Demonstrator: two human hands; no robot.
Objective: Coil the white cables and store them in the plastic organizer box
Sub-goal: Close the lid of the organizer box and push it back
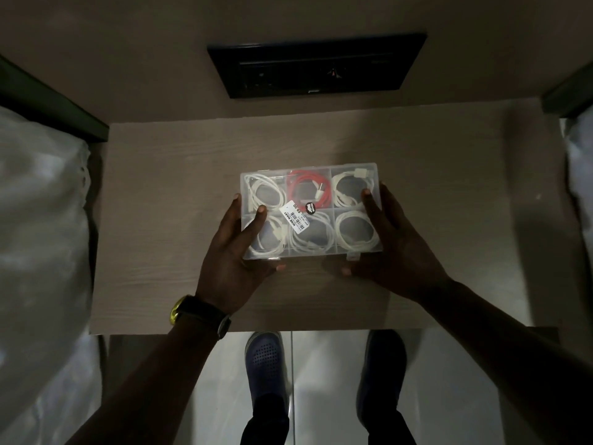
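L hand (239, 252) & R hand (390, 242) grip: organizer box (310, 175) btwn, lid shut.

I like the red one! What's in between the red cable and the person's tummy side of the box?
In the head view, a coiled white cable fills the middle near compartment, just below the red cable, partly under the price sticker on the lid.

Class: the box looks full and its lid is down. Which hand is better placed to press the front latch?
The right hand, probably: its thumb lies just below the front latch of the organizer box; the left hand grips the far corner.
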